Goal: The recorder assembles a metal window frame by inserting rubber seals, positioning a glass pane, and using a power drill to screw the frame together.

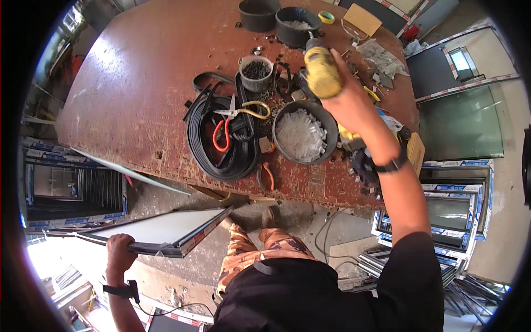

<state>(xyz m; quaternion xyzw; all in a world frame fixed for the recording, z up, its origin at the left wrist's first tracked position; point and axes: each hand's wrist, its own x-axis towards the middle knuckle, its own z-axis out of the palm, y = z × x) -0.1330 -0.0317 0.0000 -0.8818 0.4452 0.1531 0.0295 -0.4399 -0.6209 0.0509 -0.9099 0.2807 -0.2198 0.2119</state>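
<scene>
My right hand (351,102), reaching over the table, is closed around a yellow cordless drill (322,72). The drill's front end points at a dark tub (297,34) with pale small parts inside; whether they touch I cannot tell. Down at the left, my left hand (120,252) has its fingers wrapped over the dark edge of a framed panel (166,228). That panel is tilted, with a pale face, below the table's front edge. Scissors (235,112) with one orange and one yellow handle lie on a coil of black rubber strip (224,171).
On the worn red-brown table (138,105) stand a bowl of clear plastic pieces (301,135), a small tub of dark screws (256,72) and an empty-looking black tub (259,16). Framed windows (456,199) lean at the right; more frames (74,191) stand left. A cable (326,238) crosses the floor.
</scene>
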